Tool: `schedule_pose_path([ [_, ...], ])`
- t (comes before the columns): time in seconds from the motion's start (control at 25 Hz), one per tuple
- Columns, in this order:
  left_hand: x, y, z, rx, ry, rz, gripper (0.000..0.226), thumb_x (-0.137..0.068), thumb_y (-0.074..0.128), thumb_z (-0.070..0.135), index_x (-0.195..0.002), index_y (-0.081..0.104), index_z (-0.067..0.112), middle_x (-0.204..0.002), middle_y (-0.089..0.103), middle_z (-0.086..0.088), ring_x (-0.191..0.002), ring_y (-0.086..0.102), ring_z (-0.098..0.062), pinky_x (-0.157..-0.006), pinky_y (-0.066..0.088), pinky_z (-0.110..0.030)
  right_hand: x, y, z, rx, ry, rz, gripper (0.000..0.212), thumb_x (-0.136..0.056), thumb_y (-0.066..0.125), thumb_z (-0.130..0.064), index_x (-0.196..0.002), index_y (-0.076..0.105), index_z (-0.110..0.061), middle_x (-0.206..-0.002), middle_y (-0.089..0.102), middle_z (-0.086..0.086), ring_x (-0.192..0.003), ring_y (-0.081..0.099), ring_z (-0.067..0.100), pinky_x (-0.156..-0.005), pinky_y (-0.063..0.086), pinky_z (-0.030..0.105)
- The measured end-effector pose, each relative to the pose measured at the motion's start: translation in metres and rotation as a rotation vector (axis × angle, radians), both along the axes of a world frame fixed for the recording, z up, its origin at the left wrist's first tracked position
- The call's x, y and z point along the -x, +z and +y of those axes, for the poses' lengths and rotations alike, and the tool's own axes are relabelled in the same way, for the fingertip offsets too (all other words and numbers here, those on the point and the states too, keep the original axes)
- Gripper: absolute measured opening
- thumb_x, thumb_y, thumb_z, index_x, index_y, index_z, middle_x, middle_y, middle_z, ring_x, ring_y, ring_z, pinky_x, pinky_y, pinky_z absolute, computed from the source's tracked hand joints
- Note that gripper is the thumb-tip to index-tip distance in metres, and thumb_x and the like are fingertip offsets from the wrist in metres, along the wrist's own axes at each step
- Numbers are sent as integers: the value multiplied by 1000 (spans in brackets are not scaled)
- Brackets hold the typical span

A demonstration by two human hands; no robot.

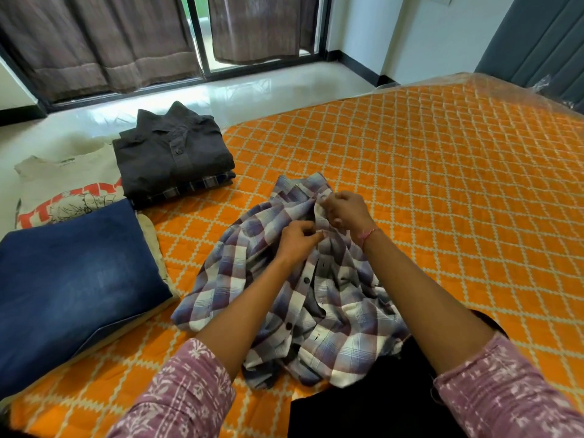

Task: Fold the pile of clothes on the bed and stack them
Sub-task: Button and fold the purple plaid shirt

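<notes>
Both hands, left [297, 240] and right [346, 211], pinch the unfolded plaid shirt [284, 279] at its placket; dark shirt [173, 156] and jeans [76, 273] lie folded.

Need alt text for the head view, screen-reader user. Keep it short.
A person's left hand and right hand each pinch the button placket of a crumpled purple-and-white plaid shirt lying on an orange quilted bedspread. To the left lie folded blue denim jeans, a beige printed T-shirt and a folded dark grey button-up shirt stacked on a plaid garment.
</notes>
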State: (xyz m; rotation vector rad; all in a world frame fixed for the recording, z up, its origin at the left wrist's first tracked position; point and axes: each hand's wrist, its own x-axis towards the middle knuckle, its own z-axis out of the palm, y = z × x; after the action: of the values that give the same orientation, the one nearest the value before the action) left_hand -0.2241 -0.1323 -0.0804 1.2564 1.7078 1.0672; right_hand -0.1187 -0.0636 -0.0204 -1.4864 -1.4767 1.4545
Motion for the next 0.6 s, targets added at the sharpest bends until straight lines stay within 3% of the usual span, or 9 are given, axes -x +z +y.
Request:
schedule_pose_path([
  [0.08, 1, -3, -1, 67, 72, -194, 33, -89, 65, 17, -60, 49, 12, -58, 48, -5, -59, 48, -17, -57, 39, -31, -12, -11, -19, -381, 219, -508, 17, -85, 61, -16, -74, 57, -5, -72, 58, 9, -62, 55, 18, -54, 45, 31],
  [0.16, 0, -5, -1, 142, 137, -372, 26, -90, 63, 16, -67, 53, 11, -74, 56, -16, -74, 56, -25, -64, 47, -34, -18, -26, -45, -479, 340, -744, 15, -81, 64, -22, -81, 60, -7, -80, 62, 8, -74, 58, 24, -58, 45, 35],
  [0.28, -2, -4, -3, 169, 85, -463, 20, -91, 63, 18, -80, 62, 1, -89, 62, -25, -81, 57, -28, -73, 48, -35, -10, -47, -64, -593, 167, -666, 19, -84, 64, -24, -91, 54, -9, -90, 60, 9, -80, 57, 26, -58, 35, 31],
  [0.44, -6, -4, -5, 163, 174, -573, 29, -101, 44, 26, -83, 59, 9, -80, 63, -8, -71, 58, -18, -68, 47, -27, -13, -57, -50, -555, 86, -449, 16, -92, 57, -16, -86, 65, -4, -81, 67, 18, -75, 62, 34, -57, 39, 35],
  [0.6, -9, -31, -13, 234, 165, -185, 2, -89, 62, 5, -87, 63, 6, -85, 65, -13, -66, 57, -13, -61, 48, -20, -31, -69, -45, -473, 12, -453, 17, -88, 57, -7, -88, 73, -1, -85, 70, 17, -80, 63, 31, -68, 48, 37],
])
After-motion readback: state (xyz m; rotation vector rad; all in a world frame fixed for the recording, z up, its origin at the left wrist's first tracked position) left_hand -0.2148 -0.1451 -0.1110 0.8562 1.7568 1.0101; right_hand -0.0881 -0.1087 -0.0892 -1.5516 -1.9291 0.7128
